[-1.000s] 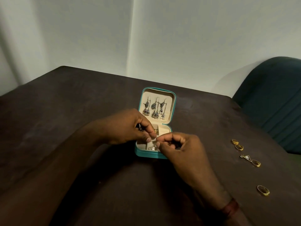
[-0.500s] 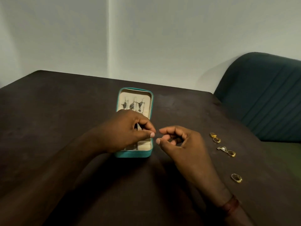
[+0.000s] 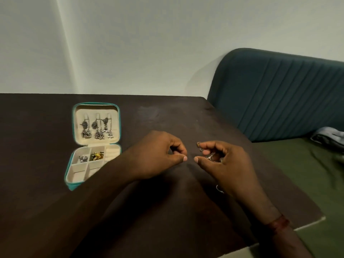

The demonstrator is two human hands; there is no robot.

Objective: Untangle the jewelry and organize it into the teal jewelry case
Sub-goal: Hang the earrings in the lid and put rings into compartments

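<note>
A dark brown table [image 3: 46, 127] fills the frame, with a ribbed teal chair back [image 3: 279, 94] past its far right corner and a white wall behind. The teal jewelry case [image 3: 73, 125] lies open toward the table's left side, well apart from both hands; silver dangling earrings [image 3: 96, 130] hang in its cream lid, and silver and gold pieces [image 3: 96, 156] sit in two rear compartments of the base. The left hand [image 3: 158, 155] hovers at the table's middle, fingers curled and thumb tip pressed to forefinger; whether anything is pinched there cannot be told. The right hand [image 3: 223, 162], just beside it, is loosely curled over small rings [image 3: 211, 158] on the table, a gold ring [image 3: 198, 144] at its fingertips. A red band [image 3: 278, 223] circles the right wrist.
</note>
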